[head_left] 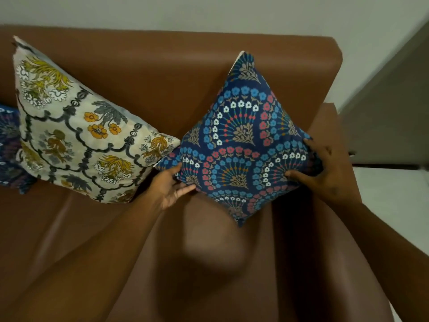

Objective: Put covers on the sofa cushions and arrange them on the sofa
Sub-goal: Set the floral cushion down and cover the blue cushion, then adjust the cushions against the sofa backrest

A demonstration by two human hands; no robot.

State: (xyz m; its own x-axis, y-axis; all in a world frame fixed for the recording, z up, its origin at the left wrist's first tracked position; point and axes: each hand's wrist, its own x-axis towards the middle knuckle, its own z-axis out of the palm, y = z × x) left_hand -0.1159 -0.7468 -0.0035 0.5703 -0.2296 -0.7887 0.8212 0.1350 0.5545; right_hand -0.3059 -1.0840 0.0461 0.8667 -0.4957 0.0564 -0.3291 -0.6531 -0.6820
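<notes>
A navy cushion [241, 140] with blue, red and white flower fans stands on one corner against the brown sofa [162, 73] backrest, near the right armrest. My left hand [170, 187] grips its left corner from below. My right hand [325, 168] clasps its right corner. To its left a cream cushion [76, 135] with yellow and grey flowers leans on the backrest, its right corner touching the navy one. A second navy cushion [9, 147] shows partly at the far left edge, behind the cream one.
The sofa's right armrest [325, 126] lies just behind my right hand. A pale wall runs behind the sofa. Grey floor and a white surface [394, 194] show to the right of the armrest. The brown seat stretches below the cushions.
</notes>
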